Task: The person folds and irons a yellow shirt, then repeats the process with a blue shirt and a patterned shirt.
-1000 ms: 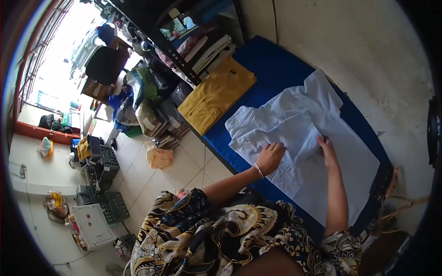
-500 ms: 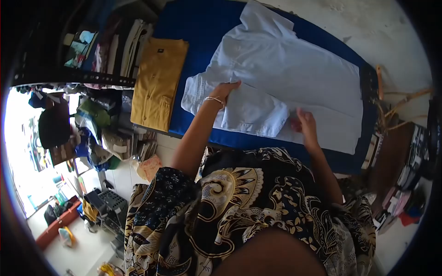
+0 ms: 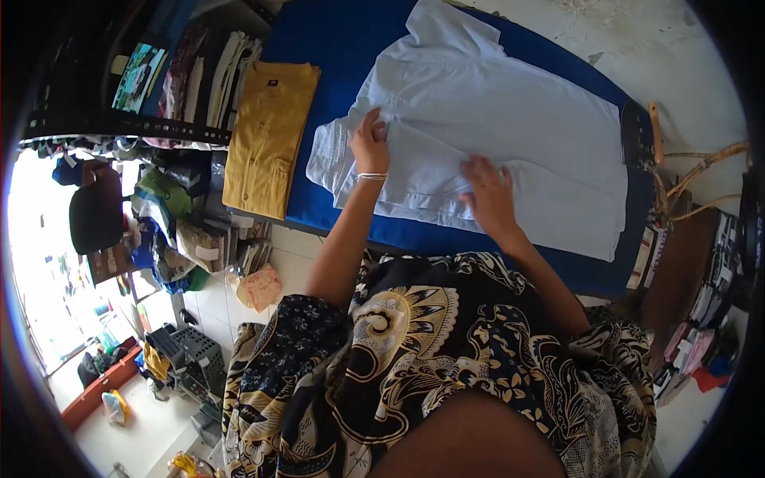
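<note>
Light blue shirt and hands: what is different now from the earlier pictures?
The right hand has moved left over the light blue shirt, whose near folds have shifted. The left hand has moved toward the yellow shirt. The yellow shirt stays folded on the blue surface.
</note>
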`<action>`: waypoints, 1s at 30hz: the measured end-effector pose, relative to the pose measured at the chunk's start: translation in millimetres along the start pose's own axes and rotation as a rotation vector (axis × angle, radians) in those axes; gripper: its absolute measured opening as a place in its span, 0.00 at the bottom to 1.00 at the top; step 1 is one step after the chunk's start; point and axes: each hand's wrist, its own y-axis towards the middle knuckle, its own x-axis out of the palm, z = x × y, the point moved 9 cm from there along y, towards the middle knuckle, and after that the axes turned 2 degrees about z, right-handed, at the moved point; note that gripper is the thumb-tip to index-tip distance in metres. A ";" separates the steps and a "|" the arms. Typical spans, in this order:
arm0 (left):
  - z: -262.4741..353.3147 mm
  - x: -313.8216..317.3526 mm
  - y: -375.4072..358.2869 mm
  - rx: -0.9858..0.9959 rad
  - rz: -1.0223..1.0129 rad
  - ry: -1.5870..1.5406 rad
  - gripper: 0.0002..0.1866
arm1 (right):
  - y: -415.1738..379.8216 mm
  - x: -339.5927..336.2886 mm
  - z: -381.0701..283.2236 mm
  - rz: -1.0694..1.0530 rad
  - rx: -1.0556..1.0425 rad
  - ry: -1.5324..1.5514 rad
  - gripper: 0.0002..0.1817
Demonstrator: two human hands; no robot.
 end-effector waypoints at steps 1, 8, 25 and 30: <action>7.4 6.2 2.2 0.108 -0.067 0.172 0.16 | -4.0 11.5 1.3 -0.059 -0.008 -0.060 0.34; -0.2 47.2 30.9 0.173 -0.570 0.415 0.09 | 4.5 -83.6 136.6 0.175 0.101 -0.057 0.35; -4.1 -13.0 71.6 0.117 -0.231 0.749 0.06 | -65.5 -184.2 486.8 0.192 1.103 0.898 0.23; -26.7 31.0 96.9 -0.165 -0.656 0.742 0.16 | -67.2 -194.2 339.5 -0.015 1.053 0.844 0.19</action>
